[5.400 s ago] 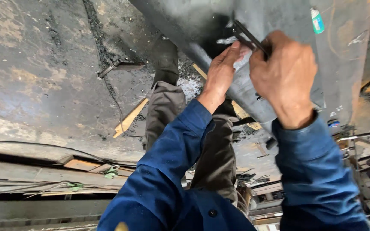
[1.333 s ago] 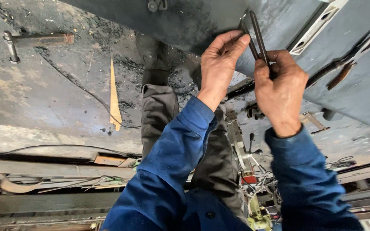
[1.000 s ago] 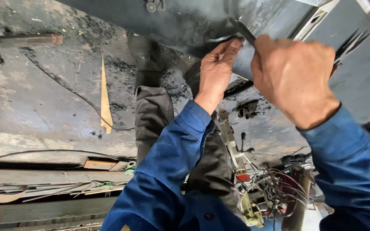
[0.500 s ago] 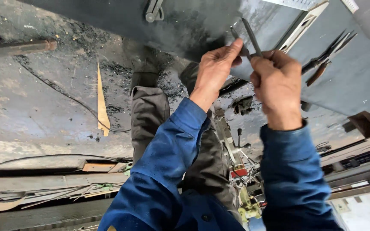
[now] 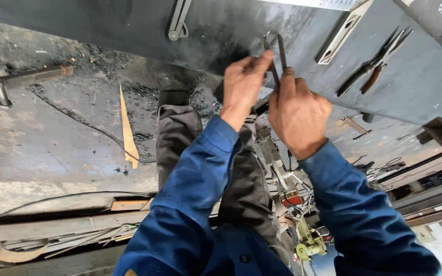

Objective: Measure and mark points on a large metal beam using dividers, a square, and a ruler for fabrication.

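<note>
Grimy concrete floor, stained and strewn with dark filings, fills the left side, and a grey steel plate slopes across the top and right. Both hands meet at the plate's lower edge. The left hand pinches a thin dark metal strip between thumb and fingertips, closed on it; the right hand is curled tight round a second narrow dark bar that stands upright just beside the first, its tip rising above the knuckles. Whether the two pieces are joined lower down is hidden by the fingers. Blue sleeves run back from both wrists, and dark grey trousers show beneath them. On the plate, right of the hands, lie rusty pliers with long handles and a pale rectangular metal bracket. Left of the hands on the floor lie a pointed sliver of pale wood, a thin black cable and, farther off, a hammer with a rusty head. Below the hands sits a tangle of wires and small parts.
</note>
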